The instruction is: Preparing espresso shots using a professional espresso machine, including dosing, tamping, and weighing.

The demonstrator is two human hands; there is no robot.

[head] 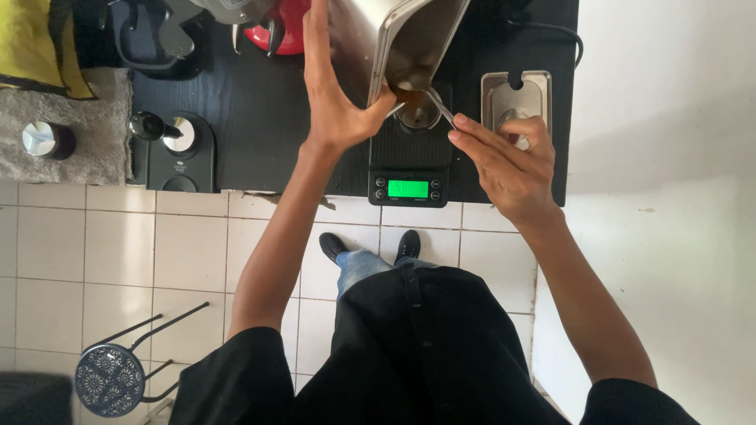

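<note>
You are in a small coffee-making spot, like a kitchen or cafe. A black counter (pixel 252 110) carries a scale with a green screen (pixel 408 169), a metal tin (pixel 516 98) and coffee tools. White tiles (pixel 118 252) cover the floor.

black counter (pixel 260 102), scale (pixel 409 161), lidded tin (pixel 516 98)

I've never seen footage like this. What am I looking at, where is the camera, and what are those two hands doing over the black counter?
The camera sits on a person's head and looks straight down, so you see their own arms, dark clothes and shoes. The left hand tilts a steel container over a small cup standing on a digital scale with a lit green display. The right hand holds a thin metal spoon at the container's mouth. Beside it lies a lidded steel pan; a stool stands on the tiled floor.
</note>
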